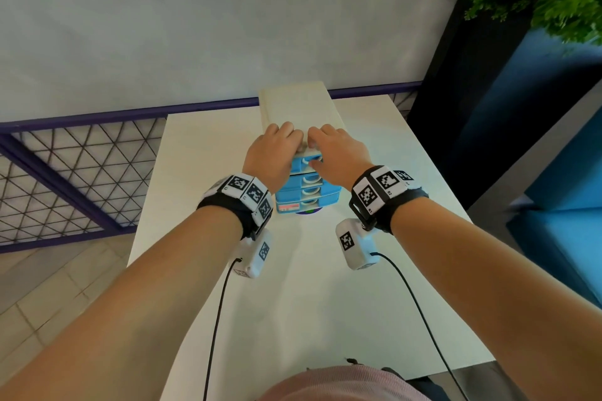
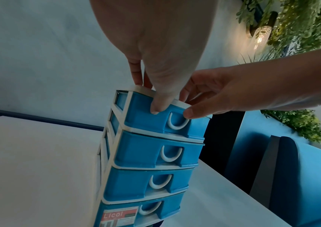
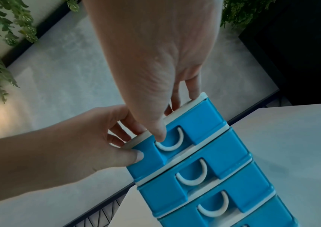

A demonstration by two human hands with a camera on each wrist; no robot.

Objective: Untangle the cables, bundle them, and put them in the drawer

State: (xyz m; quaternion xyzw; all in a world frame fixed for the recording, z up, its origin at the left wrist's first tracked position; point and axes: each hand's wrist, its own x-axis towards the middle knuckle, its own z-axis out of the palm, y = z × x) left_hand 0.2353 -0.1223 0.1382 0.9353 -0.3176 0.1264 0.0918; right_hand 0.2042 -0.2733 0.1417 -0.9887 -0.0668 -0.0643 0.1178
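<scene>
- While the left hand [image 1: 273,150] and the right hand [image 1: 337,148], side by side, clamp the top of the blue drawer unit [image 1: 308,197], both thumbs press its top drawer [image 2: 146,116] front.
- No cables show; perhaps they are inside, I cannot tell.
- Push evenly and straight, so the tall unit does not tip.
- Free worktop [image 1: 325,303] lies near and on both sides.

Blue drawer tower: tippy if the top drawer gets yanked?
Likely tippy: the drawer tower is tall and narrow. Probably light, thin plastic, so it could slide on the smooth table. Both the left hand and right hand grip its top, a sensible brace.
</scene>
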